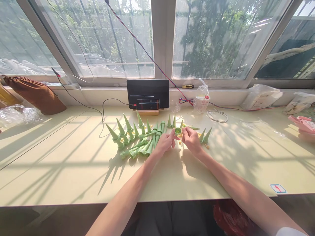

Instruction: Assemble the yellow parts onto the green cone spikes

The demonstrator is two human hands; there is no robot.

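Between my hands is a green plastic spike (pixel 178 130), its round hollow end facing up toward me; the rest of it is hidden. My left hand (pixel 166 142) holds it at the left rim, thumb against the edge and other fingers curled. Pinching the right side is my right hand (pixel 192 139), with thumb and forefinger closed. Any small part in that pinch is too small to make out. Left of my hands lies a pile of loose green spikes (pixel 144 148). Behind them several pointed green cones (pixel 128 124) stand upright, and two more cones (pixel 205 135) stand at the right.
Small yellow parts (pixel 206 146) lie among the cones. At the back, a phone (pixel 148 104) leans before a black tablet (pixel 148 88) on a small stand. A plastic cup in a bag (pixel 202 100), a coiled cable (pixel 217 116) and a brown pouch (pixel 34 95) lie along the window side.
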